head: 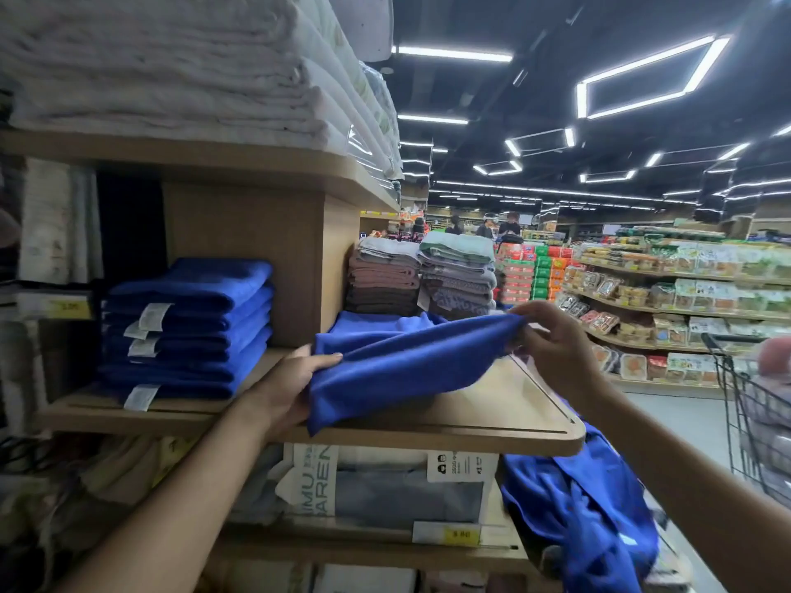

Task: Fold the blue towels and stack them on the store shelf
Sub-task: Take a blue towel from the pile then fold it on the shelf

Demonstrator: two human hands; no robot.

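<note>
Shelf (pixel 492 404) holds the towel (pixel 398 370) up for folding; left hand (pixel 291 387) grips its nine o'clock edge, right hand (pixel 552 344) pinches its two o'clock corner.

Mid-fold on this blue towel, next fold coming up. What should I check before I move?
1. Left hand grips the towel at its near edge: ok.
2. Right hand pinches the far end: ok.
3. Towel flat, edges lined up: not ok, it sags and bunches between the hands.
4. Bare shelf below to lay it on: ok.
5. Folded stack tidy, with room above: ok.
6. Loose blue towels hanging lower right: not ok, unfolded.
</note>
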